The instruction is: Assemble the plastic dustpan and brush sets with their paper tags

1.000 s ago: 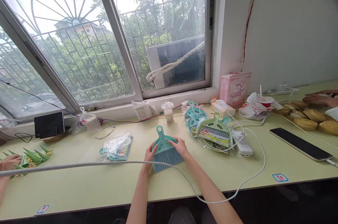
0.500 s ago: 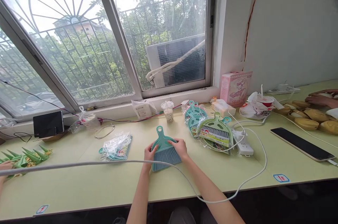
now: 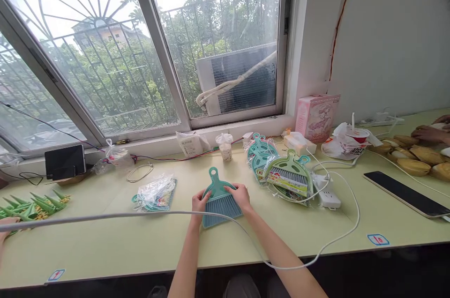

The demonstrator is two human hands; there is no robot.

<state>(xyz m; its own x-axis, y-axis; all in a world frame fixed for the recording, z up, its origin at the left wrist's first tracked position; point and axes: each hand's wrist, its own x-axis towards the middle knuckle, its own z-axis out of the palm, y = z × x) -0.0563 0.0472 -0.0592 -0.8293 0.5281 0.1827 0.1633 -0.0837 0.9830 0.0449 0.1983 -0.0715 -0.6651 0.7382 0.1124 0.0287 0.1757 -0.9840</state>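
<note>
A teal hand brush and dustpan set (image 3: 218, 195) stands in front of me, its ringed handle pointing away and its grey-blue bristles toward me. My left hand (image 3: 199, 203) grips its left side, thumb on the face. On the right side my right hand (image 3: 240, 195) pinches it with the thumb on top; the fingers behind are hidden. To the left lies a plastic-wrapped teal set (image 3: 156, 194) with a printed card. Several wrapped sets are piled at the right, a green one (image 3: 288, 176) on top of teal ones (image 3: 259, 150).
A white cable (image 3: 251, 238) hangs across the view before my forearms. Right of the pile are a power strip (image 3: 327, 194) and a phone (image 3: 404, 192). A drink cup (image 3: 225, 148) stands near the window. Other people's hands show at far left (image 3: 7, 224) and far right (image 3: 431, 133).
The view has shifted slightly, so the items on the right sit a little further right. Both hands keep their hold on the teal set, nearly still.
</note>
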